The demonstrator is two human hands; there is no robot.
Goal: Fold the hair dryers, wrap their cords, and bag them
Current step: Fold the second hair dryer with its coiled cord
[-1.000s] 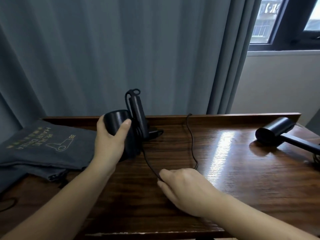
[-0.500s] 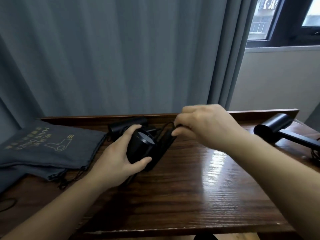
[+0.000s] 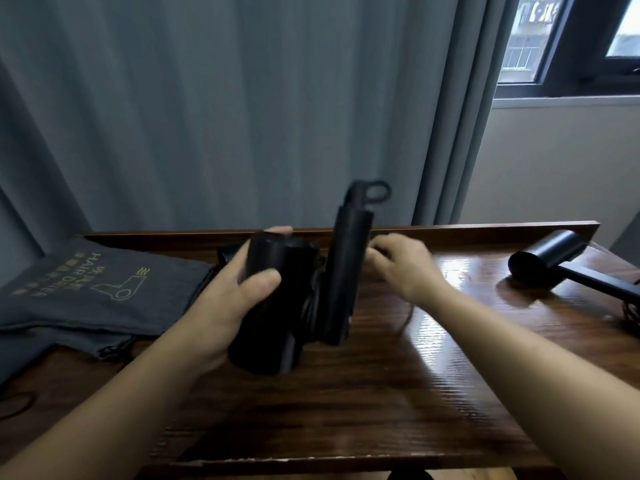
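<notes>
Wrapping the cord [image 3: 403,315] round the folded dryer [image 3: 277,299] above the table [image 3: 346,393].
Left hand [image 3: 221,306] grips its smooth, rigid barrel, likely slippery, so hold it firmly; right hand [image 3: 403,263] apparently pinches the limp cord beside the handle [image 3: 346,268], though blur hides it.

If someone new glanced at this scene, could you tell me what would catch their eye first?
Probably the black hair dryer at the centre, gripped by the left hand above the wooden table, its folded handle standing upright while the right hand works the cord beside it. Next, a second hair dryer lying at the far right, and the grey bag at the left.
</notes>
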